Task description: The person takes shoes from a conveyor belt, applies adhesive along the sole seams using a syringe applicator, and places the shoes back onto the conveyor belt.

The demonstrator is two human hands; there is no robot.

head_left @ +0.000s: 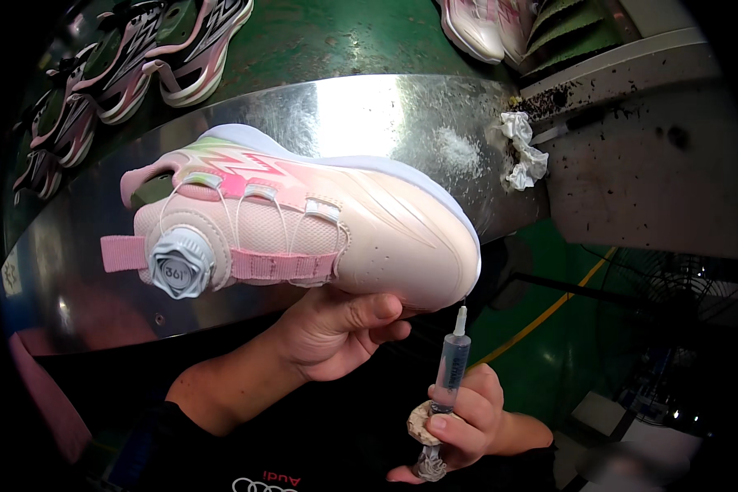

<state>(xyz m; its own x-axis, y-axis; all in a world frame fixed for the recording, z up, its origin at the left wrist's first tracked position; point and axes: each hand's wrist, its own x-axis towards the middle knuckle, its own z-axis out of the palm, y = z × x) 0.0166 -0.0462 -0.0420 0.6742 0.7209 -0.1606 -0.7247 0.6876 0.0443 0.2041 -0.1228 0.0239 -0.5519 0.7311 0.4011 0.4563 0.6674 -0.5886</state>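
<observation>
A pale pink sneaker [402, 238] with a white sole lies tilted in front of me, toe to the right. It has a silver dial, thin laces and a pink pull tab. Below its forefoot, my left hand [340, 328] is closed on the shoe's near edge, some fingers hidden beneath. My right hand [467, 414] grips a clear syringe [451, 361] from below, with wrapping around its lower end. The needle points up and its tip meets the edge of the toe, where upper and sole join; whether it touches I cannot tell.
A shiny metal plate [287, 107] lies under the shoe, with white crumbs [457, 152] on it. Crumpled white tissue [521, 152] sits at its right end. Several pink and black shoes [123, 66] stand far left; more pale shoes [476, 29] are at the top. A fan [672, 287] stands right.
</observation>
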